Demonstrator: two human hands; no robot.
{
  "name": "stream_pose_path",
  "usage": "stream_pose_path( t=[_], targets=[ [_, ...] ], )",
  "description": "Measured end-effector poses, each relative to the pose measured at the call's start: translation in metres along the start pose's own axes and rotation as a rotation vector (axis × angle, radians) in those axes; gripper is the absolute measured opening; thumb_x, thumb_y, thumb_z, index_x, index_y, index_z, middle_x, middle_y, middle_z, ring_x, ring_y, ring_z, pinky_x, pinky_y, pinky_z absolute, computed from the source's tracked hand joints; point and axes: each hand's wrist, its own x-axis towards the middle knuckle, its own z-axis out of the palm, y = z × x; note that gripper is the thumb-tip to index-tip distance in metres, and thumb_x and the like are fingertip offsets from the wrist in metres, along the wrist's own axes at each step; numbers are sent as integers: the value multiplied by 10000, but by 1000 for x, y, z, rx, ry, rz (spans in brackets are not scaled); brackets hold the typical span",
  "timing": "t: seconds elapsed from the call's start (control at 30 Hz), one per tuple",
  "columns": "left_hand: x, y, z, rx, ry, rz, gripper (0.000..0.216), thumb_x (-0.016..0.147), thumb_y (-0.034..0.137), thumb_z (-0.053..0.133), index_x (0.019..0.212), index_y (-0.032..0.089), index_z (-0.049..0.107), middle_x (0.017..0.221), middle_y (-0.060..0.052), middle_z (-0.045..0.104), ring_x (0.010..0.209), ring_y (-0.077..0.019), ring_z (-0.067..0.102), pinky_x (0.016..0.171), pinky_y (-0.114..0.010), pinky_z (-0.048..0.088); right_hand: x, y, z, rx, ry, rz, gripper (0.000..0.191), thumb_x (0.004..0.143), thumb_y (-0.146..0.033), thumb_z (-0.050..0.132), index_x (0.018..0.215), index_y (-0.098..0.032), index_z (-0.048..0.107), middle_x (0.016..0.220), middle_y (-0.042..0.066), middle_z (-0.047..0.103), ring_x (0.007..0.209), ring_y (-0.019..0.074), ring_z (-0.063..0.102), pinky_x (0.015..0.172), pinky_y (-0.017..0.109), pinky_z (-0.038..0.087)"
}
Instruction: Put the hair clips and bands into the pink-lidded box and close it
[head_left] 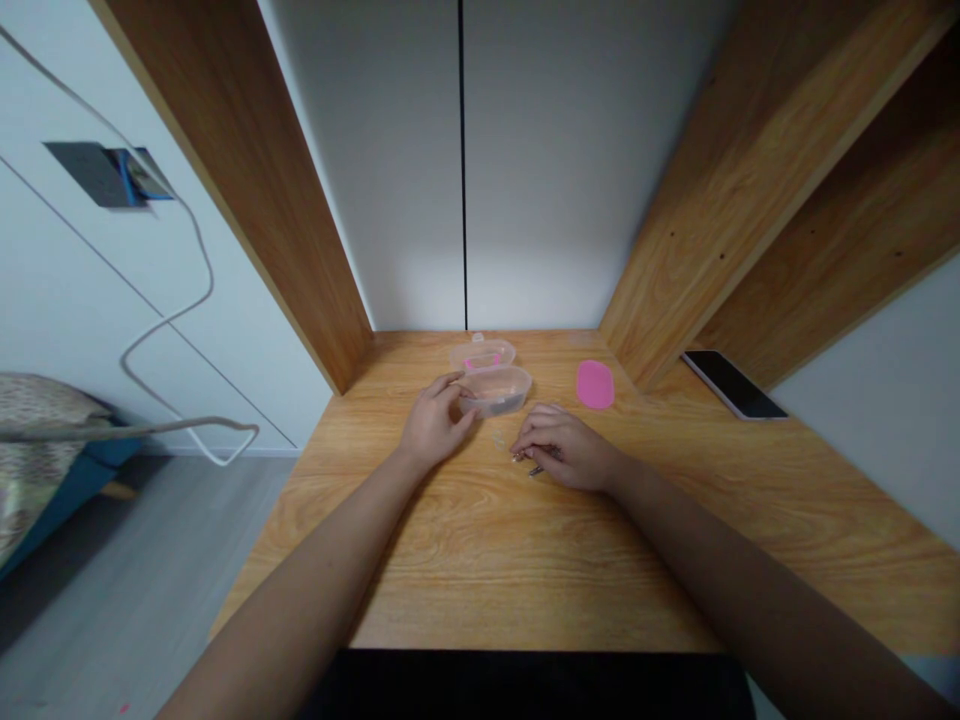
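Note:
A small clear plastic box [495, 402] stands on the wooden desk, its hinged lid [499, 351] folded back with a pink piece on it. My left hand [435, 425] grips the box's left end, thumb at the front and fingers over the rim. Something dark lies inside, too blurred to name. To the right of the box, my right hand [564, 447] rests low over the desk with its fingers closed on small shiny metal pieces [535, 471], mostly hidden beneath them. A tiny pale clear piece [498, 438] lies between the hands.
A flat pink oval piece [595, 385] lies right of the box. Farther right, a phone [735, 385] rests beside an upright wooden panel [720, 240]. White panels back the wooden desk [525, 590]. At left, a white cable [202, 260] hangs near a wall socket [94, 173].

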Motion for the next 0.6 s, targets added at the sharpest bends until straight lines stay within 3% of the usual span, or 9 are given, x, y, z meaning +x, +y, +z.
stream_pose_path(
  t=[0.4,0.6],
  targets=[
    [0,-1,0,2,-1,-3,135,845,269,692,963,204,683,1335,-128,622,1224,-273,619,1058,-446,505,-2,5,1,-8,17,9,249,882,-113,551,1028,-223,721,931,69,711,913,227,631,836,404,481],
    [0,0,1,-1,-10,-8,135,848,266,686,971,211,681,1338,-123,621,1236,-272,614,1056,-449,506,-3,3,-2,-14,-23,4,281,800,-214,690,1081,-223,703,1000,82,714,956,248,631,876,428,476]
  ],
)
